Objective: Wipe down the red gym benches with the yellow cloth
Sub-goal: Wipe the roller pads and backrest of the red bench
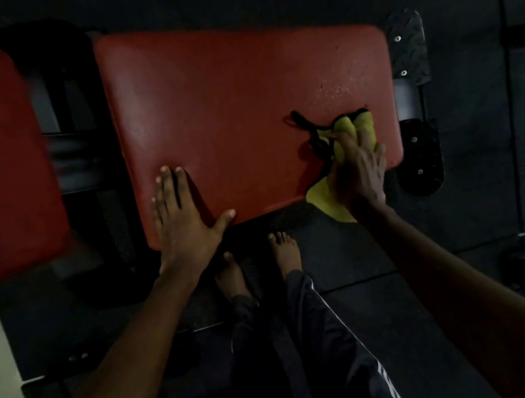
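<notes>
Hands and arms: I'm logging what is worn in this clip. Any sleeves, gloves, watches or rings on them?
No gloves on the left hand or right hand; no ring or watch shows, though the picture is dim. Both arms are bare up to the frame's edge, no sleeve in view. The trousers are dark with a white side stripe.

No text, brand or number is showing legibly anywhere. Below the red bench pad (242,116), towards the bottom edge, a white stripe (340,318) is running down the dark trousers (310,345). The white marks (385,376) beside it may be lettering, but they are appearing too blurred and dim to read.
</notes>
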A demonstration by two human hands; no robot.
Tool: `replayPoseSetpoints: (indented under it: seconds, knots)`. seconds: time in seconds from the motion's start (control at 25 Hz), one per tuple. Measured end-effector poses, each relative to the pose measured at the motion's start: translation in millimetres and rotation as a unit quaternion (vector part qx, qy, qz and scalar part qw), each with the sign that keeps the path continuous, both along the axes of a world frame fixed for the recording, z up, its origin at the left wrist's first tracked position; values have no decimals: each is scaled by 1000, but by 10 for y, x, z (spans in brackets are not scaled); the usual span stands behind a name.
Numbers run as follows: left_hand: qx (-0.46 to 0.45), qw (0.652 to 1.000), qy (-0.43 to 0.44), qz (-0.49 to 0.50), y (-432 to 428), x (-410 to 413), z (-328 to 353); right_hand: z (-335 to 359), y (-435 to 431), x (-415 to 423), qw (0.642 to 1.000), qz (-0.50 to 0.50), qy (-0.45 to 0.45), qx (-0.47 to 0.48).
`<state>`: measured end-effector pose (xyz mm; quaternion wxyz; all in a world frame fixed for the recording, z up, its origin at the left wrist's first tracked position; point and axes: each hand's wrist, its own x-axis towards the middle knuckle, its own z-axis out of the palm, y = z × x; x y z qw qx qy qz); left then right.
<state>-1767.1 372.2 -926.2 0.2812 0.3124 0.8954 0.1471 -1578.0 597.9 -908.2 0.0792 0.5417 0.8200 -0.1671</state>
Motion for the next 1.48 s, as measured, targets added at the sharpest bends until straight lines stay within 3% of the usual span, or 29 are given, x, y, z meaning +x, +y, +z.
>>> replayPoseSetpoints:
  seconds: [0.12, 0.24, 0.32, 0.48, 0.68, 0.8, 0.96, 1.04, 1.2, 1.28, 1.4, 1.48]
  knots:
    - [28, 999, 8, -15, 58, -84, -52, 2, 288, -282, 999, 32, -2, 8]
    - [55, 998, 33, -26, 296, -351, -138, 2, 393, -474, 972, 232, 23, -15]
    - [66, 996, 44, -28, 561, -594, -189, 42, 547, -370, 949, 311, 28, -42]
    - [74, 992, 92, -39, 815, -772, -332, 6, 402, -150, 983, 162, 62, -54]
    - [91, 984, 151, -27, 778, -718, -435, -209, 104, -476, 993, 73, 83, 40]
    - [103, 981, 164, -26, 786, -720, -472, -253, 161, -677, 985, 129, 104, 48]
    - [104, 977, 182, -24, 780, -704, -469, -272, 509, -1010, 938, 328, 108, 30]
    - [102, 978, 182, -21, 791, -718, -465, -256, 775, -1120, 941, 315, 119, 34]
    - [104, 978, 177, -15, 813, -696, -433, -243, 747, -1461, 985, 116, 122, 33]
    - [75, 980, 182, 37, 813, -706, -377, -228, 591, -1656, 980, 156, 119, 31]
    - [27, 976, 160, 145, 908, -743, -330, -250, 679, -1846, 946, 301, 118, 31]
    - [0, 973, 180, 146, 973, -699, -338, -248, 854, -1961, 950, 290, 113, 37]
